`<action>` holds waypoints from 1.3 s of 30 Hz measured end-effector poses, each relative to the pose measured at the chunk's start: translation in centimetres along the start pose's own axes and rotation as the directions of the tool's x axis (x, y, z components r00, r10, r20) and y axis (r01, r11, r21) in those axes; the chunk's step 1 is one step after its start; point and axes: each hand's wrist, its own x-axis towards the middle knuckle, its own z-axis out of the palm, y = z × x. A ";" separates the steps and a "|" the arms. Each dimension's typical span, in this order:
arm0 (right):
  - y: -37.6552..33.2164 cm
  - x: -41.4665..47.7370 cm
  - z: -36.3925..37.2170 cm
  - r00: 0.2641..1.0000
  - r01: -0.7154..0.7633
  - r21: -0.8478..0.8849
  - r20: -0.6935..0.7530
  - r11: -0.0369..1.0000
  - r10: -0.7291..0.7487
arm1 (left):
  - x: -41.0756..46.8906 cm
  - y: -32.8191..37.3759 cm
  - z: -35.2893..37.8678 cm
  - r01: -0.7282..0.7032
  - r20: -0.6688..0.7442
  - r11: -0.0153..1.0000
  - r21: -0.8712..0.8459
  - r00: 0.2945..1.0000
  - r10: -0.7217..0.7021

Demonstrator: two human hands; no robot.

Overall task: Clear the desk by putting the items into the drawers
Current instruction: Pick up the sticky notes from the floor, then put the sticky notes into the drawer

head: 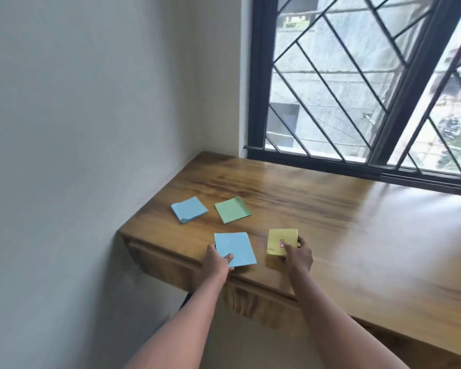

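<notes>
Along the front edge of the desk (330, 209), your left hand (218, 259) pinches the near blue pad (237, 247) at its near corner, and your right hand (298, 255) grasps the yellow pad (280, 239) just beside it. Farther back, toward the desk's left end, the far blue pad (189, 209) and the green pad (232, 210) lie flat, slightly apart.

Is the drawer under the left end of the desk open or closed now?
Closed. The drawer front sits tucked under the edge of the desk, and no inside of it shows.
</notes>
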 end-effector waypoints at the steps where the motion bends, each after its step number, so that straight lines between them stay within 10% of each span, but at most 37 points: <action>1: -0.2 0.7 -0.1 1.000 0.001 -0.052 -0.019 0.999 -0.002 | 0.6 0.8 0.6 -0.009 0.015 0.998 0.058 1.000 0.008; 16: -1.1 8.6 0.1 0.948 -0.107 -0.620 -0.299 0.777 -0.107 | 7.7 7.4 10.8 -0.152 0.124 0.863 0.482 0.987 0.105; 22: -0.4 7.4 -0.5 0.924 -0.099 -0.604 -0.350 0.791 -0.152 | 7.3 6.2 9.8 -0.183 0.039 0.764 0.619 0.978 0.203; 31: 2.0 1.2 -1.9 0.894 -0.099 -0.604 -0.402 0.791 -0.196 | 3.9 0.6 4.9 -0.398 0.000 0.743 0.538 0.882 0.472; 39: 7.8 -8.8 0.6 0.882 -0.027 -0.651 -0.372 0.759 -0.288 | 1.4 -6.9 -1.6 -0.058 -0.252 0.979 0.196 0.962 0.107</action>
